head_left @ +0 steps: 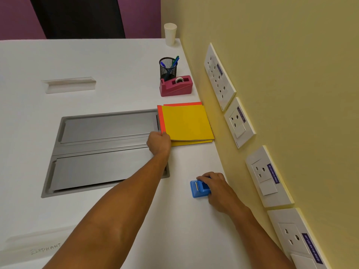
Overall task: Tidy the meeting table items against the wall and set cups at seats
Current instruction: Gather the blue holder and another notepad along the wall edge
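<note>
- Gripping the near-left corner of the yellow and orange paper stack (187,123), your left hand (159,142) sits mid-frame with fingers curled onto that corner; fingertips are hidden under the hand, so the exact pinch can't be told. Likely you hold the corner to square or slide the stack toward the wall (272,45).
- Stack lies centre-right, far edge close to the wall, partly over the rim of the grey cable hatch (104,150) set in the table (77,55). Sheets are fanned, not flush, so it probably needs one more nudge.
- Your right hand (218,188), lower right of frame, wraps the blue stapler-like item (200,189): fingers curled over its top and far side, thumb not visible. It rests on the table near the wall but apart from it — looks staged to go in line below the stack.
- Pink tape dispenser (175,86) and black mesh pen holder (168,67) sit upper centre-right, touching or just beside each other, already along the wall.
- Paper cup stack (170,33) stands upright at the top, at the far table corner by the wall; cups not yet set at seats.
- Clear acrylic name stand (70,85) sits upper left, well apart from the wall — still to tidy, in my judgement.
- Wall sockets (219,74) run down the right side.
</note>
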Demonstrator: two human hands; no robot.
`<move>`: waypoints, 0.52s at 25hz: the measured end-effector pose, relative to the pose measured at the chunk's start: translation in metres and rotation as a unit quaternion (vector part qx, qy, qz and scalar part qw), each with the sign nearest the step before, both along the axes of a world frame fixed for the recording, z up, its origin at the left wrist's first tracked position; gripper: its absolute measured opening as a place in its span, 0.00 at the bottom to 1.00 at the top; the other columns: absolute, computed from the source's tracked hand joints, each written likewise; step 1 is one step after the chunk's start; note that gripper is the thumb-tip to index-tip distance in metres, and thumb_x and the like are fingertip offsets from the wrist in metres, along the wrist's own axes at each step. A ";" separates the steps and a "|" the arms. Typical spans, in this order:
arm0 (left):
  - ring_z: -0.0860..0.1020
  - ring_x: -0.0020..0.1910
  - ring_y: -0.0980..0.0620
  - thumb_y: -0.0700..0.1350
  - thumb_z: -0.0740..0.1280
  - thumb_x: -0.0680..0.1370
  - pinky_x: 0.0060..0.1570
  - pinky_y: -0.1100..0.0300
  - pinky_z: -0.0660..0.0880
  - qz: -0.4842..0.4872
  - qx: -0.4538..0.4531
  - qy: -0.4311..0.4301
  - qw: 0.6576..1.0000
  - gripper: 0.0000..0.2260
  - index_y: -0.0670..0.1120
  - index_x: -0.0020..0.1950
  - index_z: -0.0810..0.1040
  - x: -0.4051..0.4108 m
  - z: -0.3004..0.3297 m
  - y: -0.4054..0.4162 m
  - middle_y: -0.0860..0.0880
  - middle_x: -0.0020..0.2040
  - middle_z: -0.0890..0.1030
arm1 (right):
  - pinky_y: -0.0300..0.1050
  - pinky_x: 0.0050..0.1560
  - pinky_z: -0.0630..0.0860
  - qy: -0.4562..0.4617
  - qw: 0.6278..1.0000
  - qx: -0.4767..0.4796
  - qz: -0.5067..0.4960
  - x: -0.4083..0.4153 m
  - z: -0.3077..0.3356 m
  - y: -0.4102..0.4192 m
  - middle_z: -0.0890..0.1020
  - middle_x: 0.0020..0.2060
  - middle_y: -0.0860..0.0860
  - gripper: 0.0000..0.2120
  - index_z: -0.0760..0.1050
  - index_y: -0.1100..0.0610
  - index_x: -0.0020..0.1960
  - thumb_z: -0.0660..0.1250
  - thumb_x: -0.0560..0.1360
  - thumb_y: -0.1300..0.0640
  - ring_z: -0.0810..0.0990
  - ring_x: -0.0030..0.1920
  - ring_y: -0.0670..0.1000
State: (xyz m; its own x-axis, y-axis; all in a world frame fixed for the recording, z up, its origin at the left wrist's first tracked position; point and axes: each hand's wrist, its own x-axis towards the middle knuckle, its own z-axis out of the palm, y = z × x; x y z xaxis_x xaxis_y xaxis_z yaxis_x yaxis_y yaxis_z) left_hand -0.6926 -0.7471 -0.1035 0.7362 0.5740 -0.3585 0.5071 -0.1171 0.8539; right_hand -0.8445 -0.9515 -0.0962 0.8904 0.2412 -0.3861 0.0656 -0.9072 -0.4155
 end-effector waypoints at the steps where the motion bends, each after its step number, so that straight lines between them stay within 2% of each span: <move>1: 0.79 0.38 0.47 0.42 0.67 0.80 0.41 0.54 0.79 -0.014 0.022 0.002 1.000 0.08 0.38 0.46 0.80 0.001 -0.003 0.004 0.41 0.43 0.82 | 0.43 0.64 0.73 0.001 1.000 0.002 -0.001 0.000 0.000 0.001 0.69 0.69 0.45 0.35 0.67 0.50 0.76 0.66 0.73 0.71 0.63 0.70 0.50; 4: 0.74 0.30 0.50 0.42 0.70 0.78 0.36 0.56 0.76 -0.035 0.050 0.022 0.998 0.12 0.41 0.35 0.78 0.002 -0.010 0.013 0.46 0.32 0.77 | 0.43 0.65 0.73 0.005 1.000 0.005 -0.006 0.000 0.000 0.003 0.69 0.69 0.46 0.35 0.67 0.50 0.76 0.67 0.73 0.71 0.63 0.70 0.50; 7: 0.73 0.28 0.52 0.43 0.72 0.77 0.35 0.57 0.73 -0.044 0.067 0.039 0.996 0.13 0.41 0.34 0.77 0.002 -0.014 0.016 0.48 0.29 0.75 | 0.44 0.65 0.72 0.003 1.000 0.005 -0.009 0.001 0.000 0.003 0.69 0.69 0.46 0.35 0.67 0.50 0.76 0.67 0.72 0.72 0.63 0.71 0.50; 10: 0.77 0.33 0.49 0.43 0.71 0.78 0.36 0.57 0.73 -0.045 0.063 0.049 0.996 0.11 0.41 0.37 0.79 0.004 -0.014 0.017 0.46 0.34 0.78 | 0.44 0.65 0.73 0.003 1.000 0.008 -0.012 -0.001 0.001 0.004 0.69 0.69 0.46 0.35 0.67 0.50 0.76 0.66 0.73 0.72 0.63 0.71 0.50; 13: 0.82 0.43 0.44 0.43 0.66 0.82 0.41 0.54 0.78 -0.051 0.065 0.047 0.995 0.09 0.38 0.50 0.81 0.009 -0.006 0.017 0.42 0.45 0.81 | 0.43 0.66 0.72 0.000 1.000 0.011 -0.015 -0.002 0.001 0.004 0.69 0.70 0.46 0.35 0.67 0.50 0.76 0.67 0.73 0.72 0.63 0.71 0.50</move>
State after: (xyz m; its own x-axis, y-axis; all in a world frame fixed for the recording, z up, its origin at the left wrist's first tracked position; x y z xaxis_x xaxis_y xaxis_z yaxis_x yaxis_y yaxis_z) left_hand -0.6833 -0.7297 -0.1100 0.7595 0.5438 -0.3571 0.5645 -0.2779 0.7773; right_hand -0.8465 -0.9475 -0.0952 0.8976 0.2225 -0.3805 0.0384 -0.8994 -0.4354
